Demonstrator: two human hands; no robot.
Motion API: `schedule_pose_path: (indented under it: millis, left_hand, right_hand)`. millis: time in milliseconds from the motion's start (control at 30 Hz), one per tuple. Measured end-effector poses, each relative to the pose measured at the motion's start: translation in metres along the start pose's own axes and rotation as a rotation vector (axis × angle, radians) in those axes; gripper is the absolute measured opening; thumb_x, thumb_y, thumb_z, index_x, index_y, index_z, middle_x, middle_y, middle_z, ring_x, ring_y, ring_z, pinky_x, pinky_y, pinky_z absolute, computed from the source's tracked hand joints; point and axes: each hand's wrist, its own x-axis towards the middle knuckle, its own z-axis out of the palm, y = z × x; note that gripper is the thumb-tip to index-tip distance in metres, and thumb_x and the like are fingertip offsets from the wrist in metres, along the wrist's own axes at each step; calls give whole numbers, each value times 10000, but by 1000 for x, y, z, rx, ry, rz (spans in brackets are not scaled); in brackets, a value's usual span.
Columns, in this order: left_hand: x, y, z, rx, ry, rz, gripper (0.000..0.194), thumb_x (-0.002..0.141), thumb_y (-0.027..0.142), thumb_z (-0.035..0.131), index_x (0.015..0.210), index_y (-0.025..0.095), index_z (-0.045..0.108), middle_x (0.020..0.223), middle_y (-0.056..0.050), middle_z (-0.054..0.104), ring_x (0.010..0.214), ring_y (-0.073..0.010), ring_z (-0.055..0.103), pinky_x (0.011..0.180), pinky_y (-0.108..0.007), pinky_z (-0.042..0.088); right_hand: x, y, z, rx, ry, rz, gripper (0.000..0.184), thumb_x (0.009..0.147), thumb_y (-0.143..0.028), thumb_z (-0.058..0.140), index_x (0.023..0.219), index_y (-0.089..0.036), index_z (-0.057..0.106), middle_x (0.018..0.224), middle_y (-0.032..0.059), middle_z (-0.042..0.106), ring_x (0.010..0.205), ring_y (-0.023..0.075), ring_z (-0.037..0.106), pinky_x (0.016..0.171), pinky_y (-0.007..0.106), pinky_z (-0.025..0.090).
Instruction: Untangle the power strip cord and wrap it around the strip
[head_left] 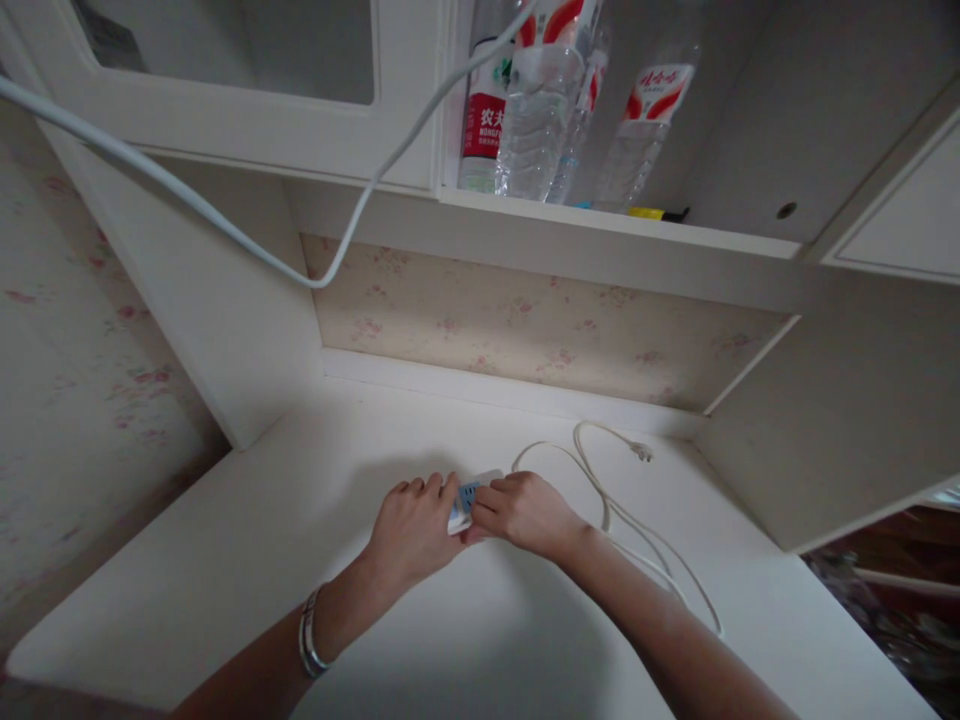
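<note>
A white power strip [469,494] with blue socket faces is held just over the white desktop, between my two hands. My left hand [416,520], with a silver bangle on its wrist, is wrapped round the strip's left part. At the other end, my right hand [517,510] has its fingers closed on the strip and covers part of the sockets. From the strip's far end a cream cord [611,500] runs off to the right in loose loops. The cord's plug [642,452] lies on the desktop toward the back right.
The white desktop [225,560] stretches under both hands, closed in by side panels and a flowered back wall [517,310]. Overhead, a shelf [615,222] holds several plastic bottles [540,120]. A white cable [247,245] hangs across the upper left, close to the camera.
</note>
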Motion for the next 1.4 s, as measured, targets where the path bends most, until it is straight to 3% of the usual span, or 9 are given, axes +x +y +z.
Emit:
schedule_pose_path:
  millis: [200,433,600,800,933,1033,1200,1400]
  left_hand:
    - [-4,6,0,-57,-82,69,435,800,522,579,1072,182,572,939,-92,657,856,-275,629,773,-382,463]
    - [-10,-9,-13,-140,-158,214,611,707,766,519,983,226,591,899,-58,689,840,-286,655,735,-384,474]
    - [-18,-3,-20,-173,-175,286,651,650,819,514,920,235,607,848,-41,687,814,-281,659,715,-375,463]
    - [-28,13,-32,-263,-175,355,723,563,883,501,843,225,607,782,-31,672,763,-262,650,716,-363,447]
    - [-32,11,-48,-305,-110,320,706,586,873,496,860,229,587,822,-26,662,798,-253,635,754,-366,433]
    - [-34,8,-51,-327,-146,302,697,588,869,499,852,228,571,810,-20,654,767,-249,631,734,-366,436]
    - [-36,9,-40,-347,-233,251,631,611,792,571,884,223,574,823,-29,662,783,-265,639,743,-367,446]
    - [-38,21,-34,-426,-314,233,475,662,612,628,923,223,551,875,-14,672,752,-239,649,650,-311,450]
  right_hand:
    - [2,-9,0,36,56,-38,347,945,-485,434,811,-186,548,764,2,612,631,141,529,533,298,297]
    - [-10,6,-21,14,65,5,494,906,-609,375,746,-177,551,681,13,582,611,145,515,613,315,288]
    - [-18,30,-22,101,92,169,496,877,-626,419,762,-179,602,693,15,616,651,153,548,651,304,288]
    - [-8,35,9,239,139,362,496,900,-587,415,688,-174,593,674,20,641,667,144,579,687,280,301]
    - [-8,24,32,389,190,455,500,966,-528,353,700,-181,597,670,19,636,632,139,559,672,265,317]
    - [-9,11,40,585,294,569,514,985,-501,329,659,-178,562,615,7,580,605,131,523,624,242,322]
    - [-7,-8,37,762,468,833,506,979,-476,332,589,-184,472,530,-26,448,519,110,418,532,229,280]
    - [8,-21,24,823,542,950,465,970,-451,337,630,-182,506,564,-18,487,548,116,441,554,231,306]
